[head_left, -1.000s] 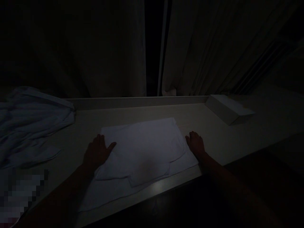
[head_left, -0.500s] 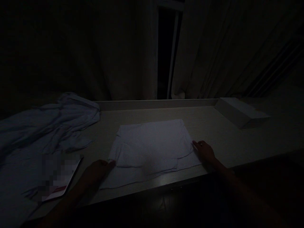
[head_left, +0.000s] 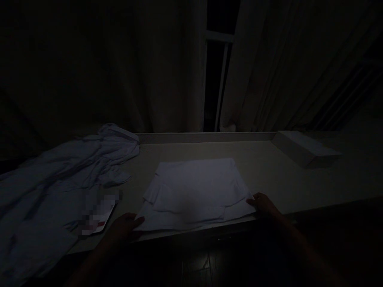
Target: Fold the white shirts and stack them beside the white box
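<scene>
Cloth (head_left: 196, 191), white and folded into a flat, layered rectangle, lies at lower centre of the frame, on the near part of a pale counter (head_left: 269, 175), its front edge almost at the counter's lip. The left hand (head_left: 124, 227) sits at the cloth's lower left corner, thumb tip touching the edge; the light is too poor to show whether the fingers grip or merely rest there. The right hand (head_left: 263, 204) lies at the lower right corner, fingers together and curled against the edge, touching it; whether it pinches a layer I cannot tell.

Judging by both hands at the two near corners, the step in hand looks like squaring or taking hold of the folded piece. A further move would call for an even hold at both corners, so the stacked layers keep aligned.

The cloth looks soft and thin, with stepped layers showing along its front. At left of the frame sprawls a crumpled pale garment (head_left: 60, 179), full of creases, with a small card (head_left: 97, 223) at its near edge. At right rests a flat, hard-edged white box (head_left: 305, 147). Curtains (head_left: 149, 71) hang in dark folds behind.
</scene>
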A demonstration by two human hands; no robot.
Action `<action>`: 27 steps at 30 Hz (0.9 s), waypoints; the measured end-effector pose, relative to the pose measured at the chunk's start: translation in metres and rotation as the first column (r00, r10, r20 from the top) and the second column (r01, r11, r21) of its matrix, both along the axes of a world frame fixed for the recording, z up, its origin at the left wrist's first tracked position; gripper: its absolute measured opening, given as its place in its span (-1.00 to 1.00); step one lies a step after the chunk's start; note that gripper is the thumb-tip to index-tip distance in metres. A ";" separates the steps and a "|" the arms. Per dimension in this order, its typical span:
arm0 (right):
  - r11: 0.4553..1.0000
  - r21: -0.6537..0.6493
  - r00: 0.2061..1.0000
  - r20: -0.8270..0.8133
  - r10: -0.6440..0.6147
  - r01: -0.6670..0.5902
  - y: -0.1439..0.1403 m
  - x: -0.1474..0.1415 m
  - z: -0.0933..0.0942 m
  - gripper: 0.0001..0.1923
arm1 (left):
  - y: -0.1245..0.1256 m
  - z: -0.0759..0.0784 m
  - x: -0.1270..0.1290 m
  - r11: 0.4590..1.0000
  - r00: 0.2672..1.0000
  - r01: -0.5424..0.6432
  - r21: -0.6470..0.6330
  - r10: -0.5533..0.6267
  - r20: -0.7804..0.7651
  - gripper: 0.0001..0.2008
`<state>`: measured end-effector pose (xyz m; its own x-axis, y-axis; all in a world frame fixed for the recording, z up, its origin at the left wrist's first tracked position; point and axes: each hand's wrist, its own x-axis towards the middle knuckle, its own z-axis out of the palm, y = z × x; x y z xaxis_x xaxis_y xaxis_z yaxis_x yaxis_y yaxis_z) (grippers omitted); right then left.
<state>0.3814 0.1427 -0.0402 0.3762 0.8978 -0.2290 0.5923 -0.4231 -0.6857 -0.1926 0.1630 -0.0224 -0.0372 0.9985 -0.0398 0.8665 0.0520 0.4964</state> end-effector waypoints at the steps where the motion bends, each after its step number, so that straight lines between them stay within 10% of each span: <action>1: 1.000 0.009 0.997 -0.074 -0.028 0.029 -0.007 0.000 0.000 -0.73 | -0.005 -0.001 -0.002 1.000 0.999 -0.022 -0.003 0.022 0.036 -0.66; 7: 0.987 0.075 0.936 -0.336 -0.107 0.140 -0.033 0.007 -0.005 -0.63 | -0.014 -0.009 -0.019 0.996 0.993 -0.081 -0.042 0.084 0.085 -0.70; 15: 0.891 0.454 0.945 0.302 -0.124 -0.028 -0.055 -0.024 -0.017 -0.73 | -0.040 -0.033 0.009 0.974 0.998 0.022 0.224 -0.007 -0.068 -0.71; 20: 0.709 0.455 0.777 0.593 0.209 -0.538 -0.079 -0.136 -0.019 -0.88 | -0.067 -0.051 0.082 0.738 0.864 0.503 0.449 -0.434 -0.255 -0.81; 23: 0.669 0.415 0.715 0.651 0.254 -0.616 -0.080 -0.195 -0.024 -0.93 | -0.064 -0.054 0.124 0.605 0.803 0.597 0.528 -0.448 -0.394 -0.66; 27: 0.706 0.358 0.682 0.692 0.239 -0.611 -0.071 -0.221 -0.030 -0.91 | -0.051 -0.056 0.147 0.577 0.804 0.595 0.560 -0.415 -0.426 -0.58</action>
<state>0.1603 0.0714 -0.0698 -0.1997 0.8764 0.4382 0.9384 0.2998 -0.1720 -0.0457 0.1119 -0.0783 0.5633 0.6191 0.5472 0.7342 -0.6788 0.0123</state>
